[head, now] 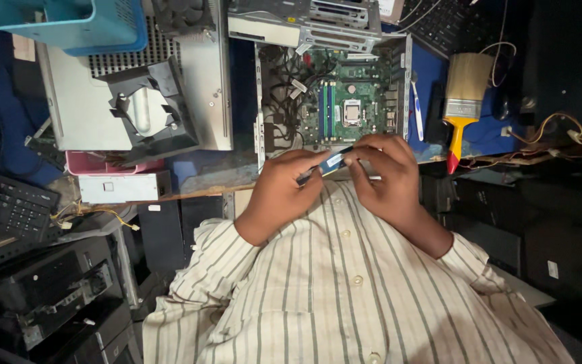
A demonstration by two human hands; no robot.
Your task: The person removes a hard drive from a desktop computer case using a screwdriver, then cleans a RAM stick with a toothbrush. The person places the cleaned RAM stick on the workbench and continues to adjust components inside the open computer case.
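The RAM stick (335, 160), blue-labelled, is held just above the desk edge, in front of the open PC case (331, 87). Left hand (284, 192) and right hand (385, 178) each pinch one end. Advisable: hold it by the edges, avoiding the contacts. Beside the case lies a yellow-handled brush (464, 101); a teal basket (69, 23) sits far left.

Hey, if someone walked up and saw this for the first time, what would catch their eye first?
First, the left hand and right hand meeting at centre, together pinching a small blue-labelled memory stick over a striped cream shirt. Just beyond them lies an open metal computer case with a green motherboard. To the right, a wide yellow-handled paintbrush rests on the blue tabletop.
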